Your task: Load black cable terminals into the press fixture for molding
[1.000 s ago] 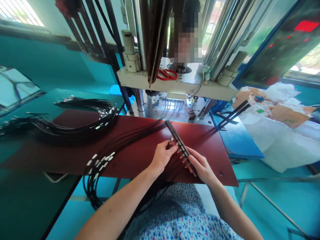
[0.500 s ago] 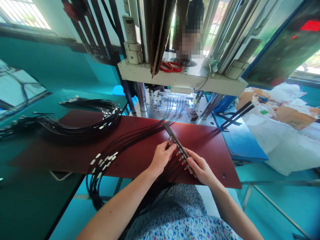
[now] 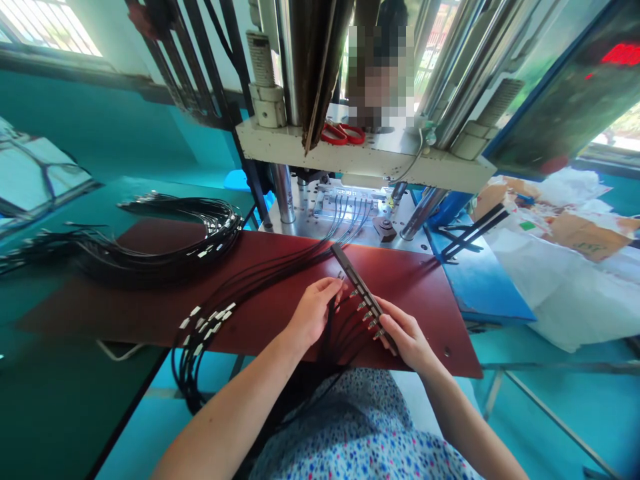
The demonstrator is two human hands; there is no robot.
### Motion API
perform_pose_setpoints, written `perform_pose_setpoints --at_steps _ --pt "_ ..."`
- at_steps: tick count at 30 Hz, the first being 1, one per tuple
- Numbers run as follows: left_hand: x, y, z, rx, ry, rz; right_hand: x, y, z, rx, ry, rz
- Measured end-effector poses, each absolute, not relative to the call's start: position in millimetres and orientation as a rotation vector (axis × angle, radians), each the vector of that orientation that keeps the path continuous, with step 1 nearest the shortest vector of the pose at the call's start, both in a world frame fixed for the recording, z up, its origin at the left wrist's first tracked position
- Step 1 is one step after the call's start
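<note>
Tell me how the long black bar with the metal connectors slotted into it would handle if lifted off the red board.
The long black bar looks straight and rigid, so it would probably lift as one stiff piece. The thin black cables plugged along it droop loosely toward the lap, so they would likely dangle and drag. The right hand holds only its near end, which suggests it is fairly light.

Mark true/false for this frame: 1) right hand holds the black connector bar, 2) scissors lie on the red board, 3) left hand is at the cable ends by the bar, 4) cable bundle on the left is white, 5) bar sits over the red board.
1) True: the right hand grips the near end of the black connector bar.
2) False: the red scissors lie on the press plate above.
3) True: the left hand touches them.
4) False: the cable bundle is black.
5) True: over the red board.
</note>
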State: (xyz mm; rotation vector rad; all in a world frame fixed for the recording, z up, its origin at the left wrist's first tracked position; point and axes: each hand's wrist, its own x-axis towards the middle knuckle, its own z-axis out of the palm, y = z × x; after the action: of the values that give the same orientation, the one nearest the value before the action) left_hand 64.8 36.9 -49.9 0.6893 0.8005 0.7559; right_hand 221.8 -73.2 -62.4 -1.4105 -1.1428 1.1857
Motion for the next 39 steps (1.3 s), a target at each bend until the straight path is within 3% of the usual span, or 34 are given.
perform_pose_setpoints --at_steps 10,17,23,31,39 --pt "66.2 42.7 -54.2 1.191 0.942 0.839 226.4 -70.6 -57.0 -1.445 -1.276 1.23" --pt "65.5 44.0 -55.9 1.278 0.938 0.856 221.3 -69.5 -56.4 -1.49 -1.289 1.175" --pt "64.6 41.5 -66.7 1.083 1.005 1.093 224.3 -72.2 -63.3 -1.398 -1.143 1.172" --pt "61.6 43.7 -61.8 0.974 0.916 0.798 227.3 -72.9 -63.2 -1.375 -1.19 1.214" --pt "59.0 46.3 -57.0 1.002 0.902 0.75 228.4 -72.2 -60.3 -1.393 -1.244 1.248"
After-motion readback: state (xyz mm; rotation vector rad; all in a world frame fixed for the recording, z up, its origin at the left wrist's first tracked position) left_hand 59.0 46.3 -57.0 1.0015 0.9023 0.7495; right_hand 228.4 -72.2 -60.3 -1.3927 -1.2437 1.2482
